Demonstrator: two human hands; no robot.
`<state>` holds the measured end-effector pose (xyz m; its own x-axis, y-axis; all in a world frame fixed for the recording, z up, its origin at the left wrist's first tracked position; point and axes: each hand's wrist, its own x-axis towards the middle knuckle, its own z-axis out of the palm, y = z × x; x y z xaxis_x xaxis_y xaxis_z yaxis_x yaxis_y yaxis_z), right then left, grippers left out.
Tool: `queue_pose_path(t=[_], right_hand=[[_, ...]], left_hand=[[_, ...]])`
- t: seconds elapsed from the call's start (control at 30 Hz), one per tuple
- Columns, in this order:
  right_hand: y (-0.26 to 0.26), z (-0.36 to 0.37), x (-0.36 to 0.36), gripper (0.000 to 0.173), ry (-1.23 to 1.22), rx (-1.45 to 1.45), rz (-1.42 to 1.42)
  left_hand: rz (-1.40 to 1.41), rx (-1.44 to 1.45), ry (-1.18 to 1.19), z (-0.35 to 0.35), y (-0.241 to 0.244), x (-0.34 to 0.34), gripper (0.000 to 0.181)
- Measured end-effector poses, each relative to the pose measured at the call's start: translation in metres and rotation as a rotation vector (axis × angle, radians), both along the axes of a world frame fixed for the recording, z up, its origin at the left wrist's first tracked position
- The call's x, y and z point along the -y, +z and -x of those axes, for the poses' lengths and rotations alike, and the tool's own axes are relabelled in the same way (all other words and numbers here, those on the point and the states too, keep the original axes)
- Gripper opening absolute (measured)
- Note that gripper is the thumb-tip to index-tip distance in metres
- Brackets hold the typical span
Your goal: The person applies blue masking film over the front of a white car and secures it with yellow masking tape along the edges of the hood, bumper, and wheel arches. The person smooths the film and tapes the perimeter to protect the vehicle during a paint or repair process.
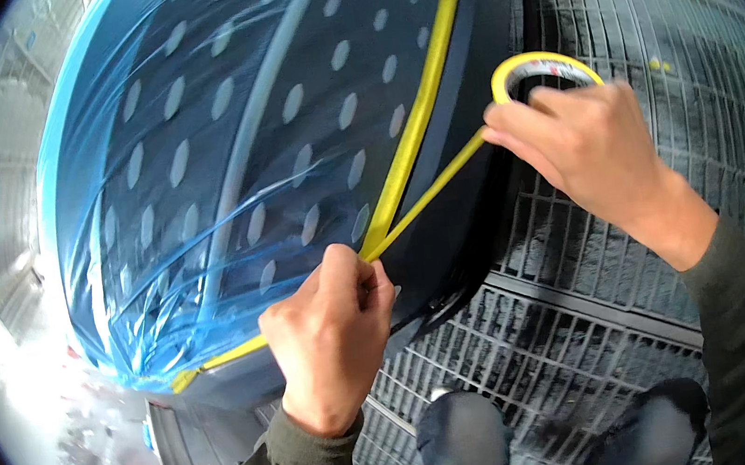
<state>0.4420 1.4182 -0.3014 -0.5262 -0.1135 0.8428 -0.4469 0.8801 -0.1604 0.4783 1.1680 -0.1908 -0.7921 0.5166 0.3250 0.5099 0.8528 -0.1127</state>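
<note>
A dark, curved vehicle body part [326, 147], with rows of small pale ovals, lies under translucent blue plastic masking film [84, 129]. Yellow masking tape [428, 94] runs along the film's right side and along its lower edge. My left hand [332, 329] pinches the tape at the lower corner of the part. My right hand [579, 142] holds a roll of yellow tape [507, 66] beside the part's right edge. A narrow taut strip [435, 199] stretches between the two hands, raised off the surface or seen edge-on; which, I cannot tell.
Metal floor grating [635, 247] spreads to the right of and below the part. My two shoes [463, 439] stand on it at the bottom. A narrow metal object [171, 442] lies at the lower left, where the glare is strong.
</note>
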Motion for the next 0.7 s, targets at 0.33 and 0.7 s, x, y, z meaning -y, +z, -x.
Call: queue_pose_path(t=[0.33, 0.7], right_hand=[[0.006, -0.014, -0.107, 0.055, 0.385, 0.151, -0.367], [0.032, 0.010, -0.122, 0.051, 0.212, 0.353, -0.390]], left_hand=[[0.033, -0.081, 0.024, 0.004, -0.013, 0.004, 0.026], [-0.040, 0.065, 0.014, 0.003, 0.001, -0.006, 0.025]])
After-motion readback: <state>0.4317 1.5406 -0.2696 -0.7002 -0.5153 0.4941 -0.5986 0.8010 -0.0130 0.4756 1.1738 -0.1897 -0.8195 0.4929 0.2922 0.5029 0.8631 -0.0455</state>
